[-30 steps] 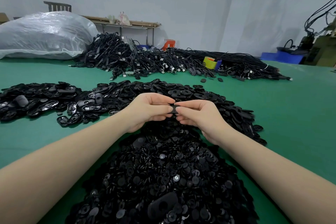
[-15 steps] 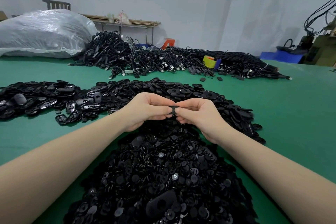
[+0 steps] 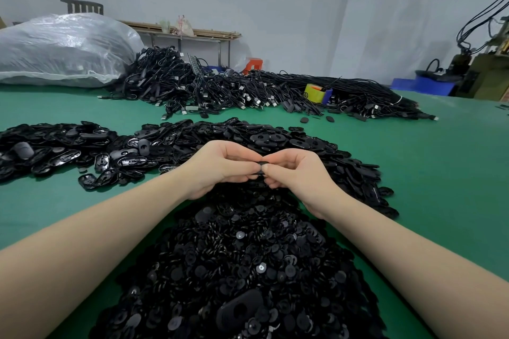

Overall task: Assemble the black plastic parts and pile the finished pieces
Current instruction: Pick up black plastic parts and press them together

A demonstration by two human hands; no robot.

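Observation:
My left hand (image 3: 220, 166) and my right hand (image 3: 296, 173) meet fingertip to fingertip over the table's middle, both pinching one small black plastic part (image 3: 261, 168); most of it is hidden by the fingers. Below the hands lies a big heap of small round black discs (image 3: 242, 270), with one larger oval shell (image 3: 239, 309) on it near the front. Behind the hands spreads a heap of flat oval black pieces (image 3: 289, 143). To the left lies another pile of oval shells (image 3: 55, 150).
The green table (image 3: 446, 173) carries a long tangle of black cables (image 3: 248, 93) at the back, with a yellow tape roll (image 3: 314, 93) in it. A big clear plastic bag (image 3: 60, 49) sits at the back left. Blue bins (image 3: 421, 85) and a machine stand at the right.
Both hands stay pressed together on the small part, with only slight finger shifts. The view has tilted a little.

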